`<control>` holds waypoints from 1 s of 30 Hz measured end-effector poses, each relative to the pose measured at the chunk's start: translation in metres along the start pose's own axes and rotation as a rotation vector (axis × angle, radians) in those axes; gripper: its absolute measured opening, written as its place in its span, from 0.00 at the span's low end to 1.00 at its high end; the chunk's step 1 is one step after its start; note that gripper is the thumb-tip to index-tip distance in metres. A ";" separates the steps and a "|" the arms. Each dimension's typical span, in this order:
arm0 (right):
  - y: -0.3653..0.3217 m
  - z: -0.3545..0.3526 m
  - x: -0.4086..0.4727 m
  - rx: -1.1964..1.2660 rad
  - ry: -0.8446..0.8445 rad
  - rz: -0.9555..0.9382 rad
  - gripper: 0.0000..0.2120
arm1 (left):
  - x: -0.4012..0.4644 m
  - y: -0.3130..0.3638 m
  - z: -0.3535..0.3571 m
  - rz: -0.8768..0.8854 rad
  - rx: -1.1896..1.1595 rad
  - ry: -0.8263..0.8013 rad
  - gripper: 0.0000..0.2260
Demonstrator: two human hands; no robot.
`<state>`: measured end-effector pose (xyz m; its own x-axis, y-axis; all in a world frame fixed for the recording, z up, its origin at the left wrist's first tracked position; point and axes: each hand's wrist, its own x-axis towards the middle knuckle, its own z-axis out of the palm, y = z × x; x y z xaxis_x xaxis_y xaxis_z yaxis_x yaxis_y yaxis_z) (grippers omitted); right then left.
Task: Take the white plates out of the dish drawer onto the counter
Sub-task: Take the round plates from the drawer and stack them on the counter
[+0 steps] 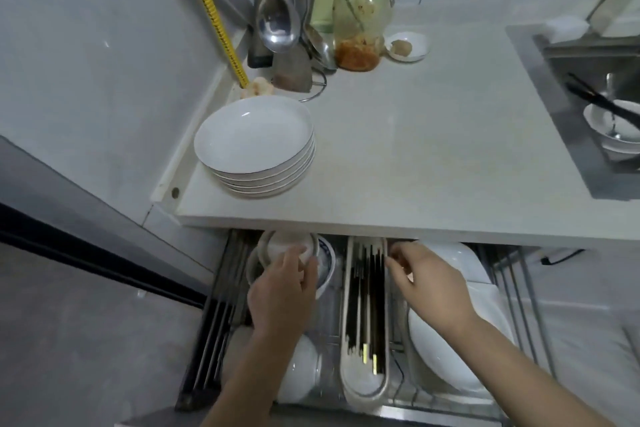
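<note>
Stack of white plates (254, 146) sat near the surface's (433, 156) left edge. In the open dish drawer (450, 402), left hand (280, 291) gripped small bowls (287, 246); right hand (429, 282), fingers loosely curled and empty, hovered over upright white plates (450, 350).

White plates (254, 144) are stacked at the pale counter's (433, 156) left edge; a yellow ribbed hose (211, 10) runs beside orange-stained glass jar (360, 10).
</note>
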<state>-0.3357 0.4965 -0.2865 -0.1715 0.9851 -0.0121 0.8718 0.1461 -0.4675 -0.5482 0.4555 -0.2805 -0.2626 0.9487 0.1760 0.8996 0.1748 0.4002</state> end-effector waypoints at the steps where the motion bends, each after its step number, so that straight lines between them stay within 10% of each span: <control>1: 0.014 0.003 -0.011 -0.015 -0.022 0.025 0.11 | -0.007 0.006 0.009 0.026 0.005 -0.044 0.12; 17: 0.170 0.020 -0.110 -0.290 -0.345 0.500 0.18 | -0.088 0.071 0.146 0.259 0.166 -0.598 0.19; 30: 0.194 0.053 -0.099 -0.291 -0.476 0.710 0.20 | -0.076 0.101 0.209 0.077 0.266 -0.757 0.21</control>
<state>-0.1742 0.4222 -0.4226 0.3366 0.7198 -0.6071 0.9153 -0.4016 0.0313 -0.3644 0.4562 -0.4410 0.0252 0.8652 -0.5007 0.9836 0.0680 0.1670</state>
